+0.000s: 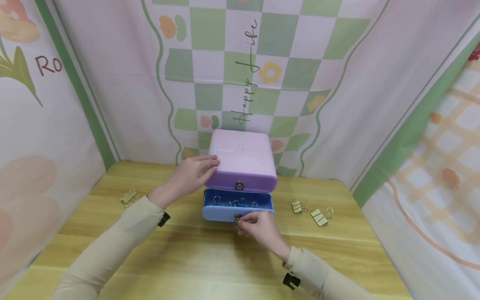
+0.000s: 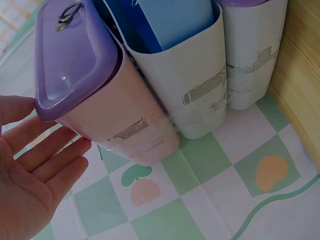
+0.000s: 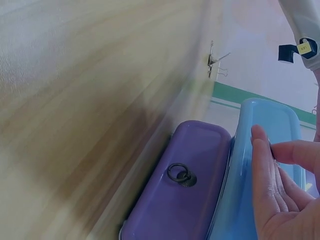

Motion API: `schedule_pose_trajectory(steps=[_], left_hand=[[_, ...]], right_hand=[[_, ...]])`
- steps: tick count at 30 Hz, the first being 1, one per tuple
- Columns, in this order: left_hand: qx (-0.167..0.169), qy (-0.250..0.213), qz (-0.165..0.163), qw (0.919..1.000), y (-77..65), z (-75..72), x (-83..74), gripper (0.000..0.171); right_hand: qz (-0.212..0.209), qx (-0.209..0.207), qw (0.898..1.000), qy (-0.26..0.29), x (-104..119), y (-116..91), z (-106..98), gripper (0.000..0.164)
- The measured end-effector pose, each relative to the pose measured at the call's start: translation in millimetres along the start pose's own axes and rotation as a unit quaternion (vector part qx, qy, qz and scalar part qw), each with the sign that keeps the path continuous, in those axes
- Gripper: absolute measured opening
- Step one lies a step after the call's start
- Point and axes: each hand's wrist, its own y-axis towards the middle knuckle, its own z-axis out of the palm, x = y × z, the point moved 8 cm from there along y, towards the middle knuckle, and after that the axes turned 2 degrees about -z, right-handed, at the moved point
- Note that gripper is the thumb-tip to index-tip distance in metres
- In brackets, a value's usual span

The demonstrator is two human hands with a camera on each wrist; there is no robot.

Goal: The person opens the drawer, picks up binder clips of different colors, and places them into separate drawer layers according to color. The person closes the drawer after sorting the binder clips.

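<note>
A small stacked drawer unit stands at the back of the table, its pink top box (image 1: 243,154) fitted with a purple front. Below that, the blue drawer (image 1: 219,213) is pulled partly out, with several binder clips (image 1: 234,203) inside. My right hand (image 1: 264,233) pinches the ring pull at the blue drawer's front between thumb and fingers. At the unit's left side, my left hand (image 1: 189,175) touches the pink box with fingers extended. The right wrist view shows a lower purple drawer (image 3: 170,215) with its own ring (image 3: 177,173), which the head view hides.
Two gold binder clips, one nearer the unit (image 1: 298,207) and one farther out (image 1: 319,217), lie on the wooden table (image 1: 180,258) to the right. Another clip (image 1: 128,196) lies left, near my left forearm. A checkered cloth (image 1: 241,83) hangs close behind the unit.
</note>
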Motion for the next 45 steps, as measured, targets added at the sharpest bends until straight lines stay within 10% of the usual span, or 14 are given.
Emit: schedule_pose_trajectory(steps=[14,25,45], left_hand=[[0.001,0.001,0.003,1.0,0.8,-1.8,-1.7,0.03],[0.014,0.002,-0.005,0.9999,0.8,0.3,0.2,0.031],[0.004,-0.006,0.005,1.0,1.1,-0.9,0.0,0.03]], right_hand=[[0.005,0.0,1.0,0.003,40,-9,-7,0.013],[0.015,-0.044,0.999,0.012,-3,10,-14,0.007],[0.012,-0.076,0.997,0.006,-3,33,-19,0.009]])
